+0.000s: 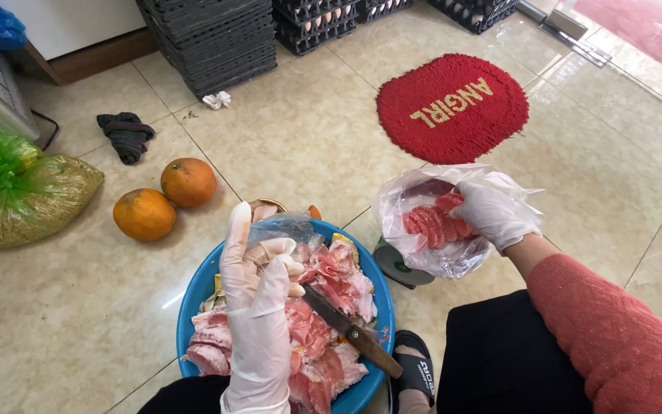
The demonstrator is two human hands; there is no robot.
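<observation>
Right hand (493, 212) inside plastic bag (453, 264) — on pink fruit segments (432, 225)

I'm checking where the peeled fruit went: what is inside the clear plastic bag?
Inside the clear plastic bag lie pink peeled fruit segments. The white-gloved right hand reaches in and covers some of them; the bag's bottom is hidden by folds.

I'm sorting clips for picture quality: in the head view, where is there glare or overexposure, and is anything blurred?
Head view: the top right corner is blown out where bright light hits the glossy tiled floor; a small sheen also shows on the tiles left of the blue basin. The left hand, right hand and knife are sharp; straight tile lines bow slightly toward the edges.
</observation>
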